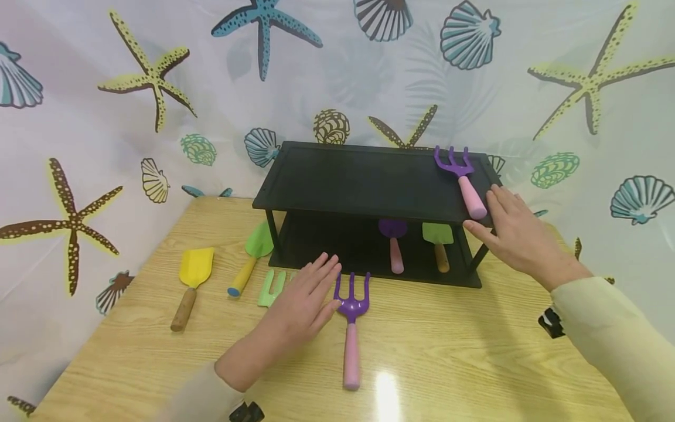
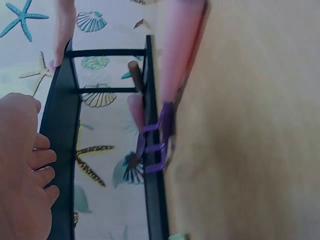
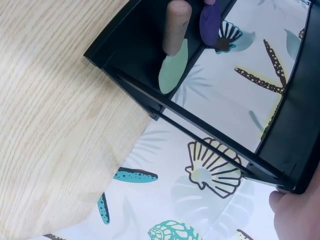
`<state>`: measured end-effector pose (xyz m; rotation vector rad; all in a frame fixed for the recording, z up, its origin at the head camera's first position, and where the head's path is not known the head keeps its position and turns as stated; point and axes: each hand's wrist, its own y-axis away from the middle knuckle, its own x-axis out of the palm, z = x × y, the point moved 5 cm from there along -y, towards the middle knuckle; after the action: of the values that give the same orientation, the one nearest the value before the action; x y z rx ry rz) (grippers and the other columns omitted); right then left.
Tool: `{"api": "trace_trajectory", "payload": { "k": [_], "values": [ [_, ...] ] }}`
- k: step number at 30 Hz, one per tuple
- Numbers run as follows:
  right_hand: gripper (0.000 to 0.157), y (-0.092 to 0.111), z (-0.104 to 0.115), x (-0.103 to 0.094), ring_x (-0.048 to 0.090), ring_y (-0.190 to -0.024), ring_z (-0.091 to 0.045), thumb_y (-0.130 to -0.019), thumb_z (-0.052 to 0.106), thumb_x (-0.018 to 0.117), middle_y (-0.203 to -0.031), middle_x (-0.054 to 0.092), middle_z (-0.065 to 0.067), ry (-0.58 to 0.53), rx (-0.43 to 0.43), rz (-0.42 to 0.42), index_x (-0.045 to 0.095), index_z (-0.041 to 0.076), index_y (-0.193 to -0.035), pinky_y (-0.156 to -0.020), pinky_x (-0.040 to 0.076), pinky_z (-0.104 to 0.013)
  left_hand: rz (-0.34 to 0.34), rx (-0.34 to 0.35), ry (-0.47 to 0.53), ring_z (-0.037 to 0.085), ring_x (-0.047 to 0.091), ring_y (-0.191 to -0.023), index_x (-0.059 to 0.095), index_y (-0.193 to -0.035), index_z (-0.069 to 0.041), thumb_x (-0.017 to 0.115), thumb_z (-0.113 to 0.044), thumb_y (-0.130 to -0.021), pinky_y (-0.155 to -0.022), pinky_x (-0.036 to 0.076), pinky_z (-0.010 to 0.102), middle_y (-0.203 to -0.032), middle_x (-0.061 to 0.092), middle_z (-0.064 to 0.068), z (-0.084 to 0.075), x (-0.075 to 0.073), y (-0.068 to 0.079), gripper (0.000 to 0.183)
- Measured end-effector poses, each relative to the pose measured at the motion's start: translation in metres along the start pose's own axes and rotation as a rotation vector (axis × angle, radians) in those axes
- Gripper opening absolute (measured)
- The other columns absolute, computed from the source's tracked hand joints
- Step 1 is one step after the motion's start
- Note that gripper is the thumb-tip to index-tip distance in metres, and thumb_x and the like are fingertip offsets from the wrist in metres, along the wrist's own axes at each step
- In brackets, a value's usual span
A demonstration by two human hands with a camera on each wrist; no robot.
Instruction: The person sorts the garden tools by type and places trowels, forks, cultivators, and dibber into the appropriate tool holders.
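My left hand (image 1: 303,302) hovers over the table with fingers extended, holding nothing. Beneath it lies a light green hand fork (image 1: 270,288), partly covered. Just right of it is a purple hand fork with pink handle (image 1: 351,346), tines toward the black two-tier shelf (image 1: 364,179). My right hand (image 1: 508,234) rests at the shelf's right front corner, fingers fairly straight. Beside its fingertips, a second purple fork with pink handle (image 1: 471,196) lies on the top tier. On the lower tier are a purple-bladed trowel (image 1: 395,252) and a green-bladed trowel (image 3: 173,67).
Left of the shelf lie a green trowel with yellow handle (image 1: 252,258) and a yellow shovel with wooden handle (image 1: 192,281). The wooden table (image 1: 432,346) runs up to a cloth backdrop (image 1: 337,70) printed with shells and starfish.
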<state>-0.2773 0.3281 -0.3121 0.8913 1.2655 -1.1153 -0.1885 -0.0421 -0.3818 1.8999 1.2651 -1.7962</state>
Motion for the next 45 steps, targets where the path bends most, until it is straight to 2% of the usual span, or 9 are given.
{"api": "trace_trajectory", "payload": {
  "k": [5,11,19,23,26,28,32,38,45],
  "values": [
    [0.094,0.0,0.0,0.0,0.006,-0.151,-0.048,-0.1,0.062,0.036,-0.163,0.005,-0.031,-0.002,0.005,-0.005,0.008,-0.01,-0.155,-0.125,0.005,-0.055,0.048,0.025,0.02,0.027,0.024,-0.152,0.036,-0.152,-0.001,0.046,-0.032,-0.105,-0.122,0.029,0.046,-0.162,0.03,0.01,-0.013,0.019,0.005,0.057],
    [0.093,0.001,0.0,0.0,0.005,-0.151,-0.048,-0.101,0.061,0.037,-0.163,0.004,-0.031,-0.009,0.01,-0.005,0.008,-0.009,-0.155,-0.125,0.006,-0.056,0.13,0.011,0.019,0.023,0.021,-0.153,0.034,-0.153,-0.003,0.042,-0.035,-0.106,-0.124,0.023,0.041,-0.164,0.026,0.008,-0.025,0.038,0.01,0.058],
    [0.095,0.001,-0.001,0.0,0.004,-0.152,-0.047,-0.1,0.063,0.035,-0.163,0.002,-0.03,-0.004,0.018,0.01,0.006,-0.008,-0.155,-0.124,0.006,-0.058,0.175,0.067,0.006,0.028,0.027,-0.151,0.032,-0.154,-0.002,0.041,-0.038,-0.106,-0.122,0.028,0.044,-0.162,0.031,0.013,-0.041,0.058,0.016,0.061],
    [0.095,0.001,-0.001,-0.001,0.003,-0.152,-0.046,-0.1,0.064,0.035,-0.164,0.001,-0.029,-0.001,0.019,0.015,0.006,-0.008,-0.155,-0.124,0.008,-0.058,0.273,0.057,0.003,0.029,0.022,-0.153,0.028,-0.155,-0.001,0.033,-0.044,-0.106,-0.123,0.026,0.044,-0.164,0.025,0.014,-0.047,0.07,0.019,0.065],
    [0.095,0.001,0.0,-0.001,0.003,-0.152,-0.046,-0.1,0.064,0.035,-0.164,0.0,-0.029,0.004,0.019,0.027,0.005,-0.008,-0.155,-0.124,0.007,-0.058,0.356,0.013,0.007,0.028,0.016,-0.154,0.025,-0.156,-0.002,0.028,-0.05,-0.106,-0.124,0.024,0.045,-0.165,0.02,0.015,-0.05,0.079,0.022,0.069],
    [0.095,0.001,0.0,-0.001,0.003,-0.152,-0.046,-0.1,0.064,0.035,-0.164,0.0,-0.029,-0.001,0.017,0.029,0.005,-0.008,-0.155,-0.124,0.007,-0.057,0.382,-0.011,0.005,0.029,0.015,-0.154,0.024,-0.156,-0.002,0.026,-0.053,-0.105,-0.124,0.024,0.046,-0.165,0.019,0.015,-0.052,0.083,0.025,0.072],
    [0.096,0.0,-0.001,-0.002,0.003,-0.152,-0.046,-0.1,0.064,0.036,-0.164,0.001,-0.029,-0.018,0.021,0.019,0.005,-0.007,-0.155,-0.124,0.007,-0.057,0.395,-0.028,-0.022,0.031,0.014,-0.155,0.024,-0.156,-0.001,0.024,-0.061,-0.102,-0.124,0.024,0.046,-0.165,0.017,0.018,-0.054,0.085,0.029,0.08],
    [0.096,-0.001,-0.001,-0.001,0.003,-0.151,-0.047,-0.099,0.064,0.037,-0.164,0.001,-0.029,-0.022,0.032,0.017,0.005,-0.007,-0.156,-0.123,0.008,-0.059,0.398,0.006,-0.093,0.035,0.014,-0.154,0.024,-0.155,0.002,0.027,-0.068,-0.099,-0.124,0.026,0.044,-0.165,0.015,0.021,-0.059,0.086,0.033,0.09],
    [0.097,-0.002,-0.002,0.0,0.003,-0.151,-0.048,-0.099,0.065,0.036,-0.164,0.001,-0.029,-0.027,0.037,0.023,0.005,-0.007,-0.156,-0.123,0.008,-0.06,0.371,0.047,-0.178,0.039,0.017,-0.152,0.028,-0.152,0.006,0.039,-0.047,-0.103,-0.123,0.028,0.043,-0.162,0.016,0.027,-0.062,0.084,0.036,0.073]
  ]
}}
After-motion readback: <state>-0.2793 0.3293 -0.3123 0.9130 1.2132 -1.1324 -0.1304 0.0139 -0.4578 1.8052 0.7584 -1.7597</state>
